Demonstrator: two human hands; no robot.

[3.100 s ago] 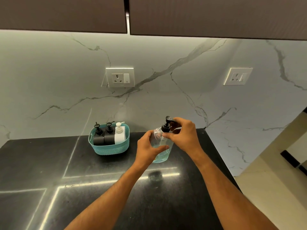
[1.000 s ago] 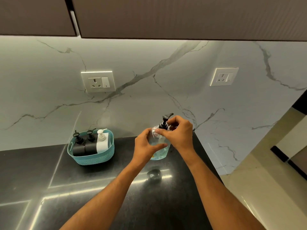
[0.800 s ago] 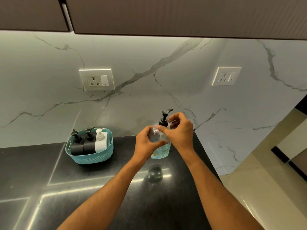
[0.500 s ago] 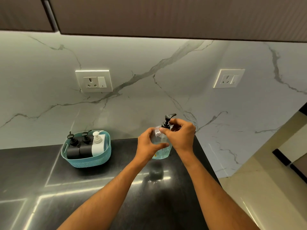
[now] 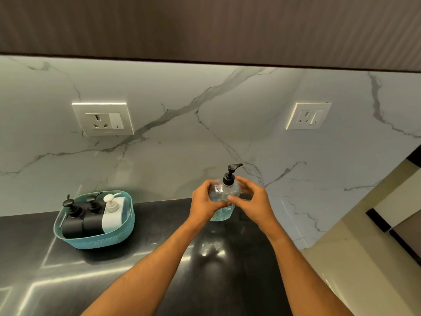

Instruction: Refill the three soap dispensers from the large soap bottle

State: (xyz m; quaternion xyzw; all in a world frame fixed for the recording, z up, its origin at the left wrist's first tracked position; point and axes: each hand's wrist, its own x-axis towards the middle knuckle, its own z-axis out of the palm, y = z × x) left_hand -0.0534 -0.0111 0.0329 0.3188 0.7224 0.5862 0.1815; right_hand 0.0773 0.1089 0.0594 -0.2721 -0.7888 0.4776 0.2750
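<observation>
The large clear soap bottle [image 5: 222, 213], with bluish liquid low inside and a black pump [image 5: 229, 176], stands on the black counter [image 5: 141, 267] near the wall. My left hand [image 5: 203, 205] grips the bottle's body from the left. My right hand [image 5: 251, 201] sits just right of it, fingers loose and off the pump, thumb tip at the bottle's front. Two black dispensers [image 5: 71, 223] [image 5: 92, 218] and one white dispenser [image 5: 112, 215] stand upright in a teal basket [image 5: 98, 241] at the left.
A marble wall with two sockets [image 5: 103, 118] [image 5: 307, 116] rises right behind the bottle. Dark cabinets [image 5: 205, 26] hang overhead. The counter ends just right of my right arm, with tiled floor [image 5: 364, 258] below.
My right hand has let go of the pump collar and dropped beside the bottle. My left hand keeps its grip. The view has tilted up and shifted.
</observation>
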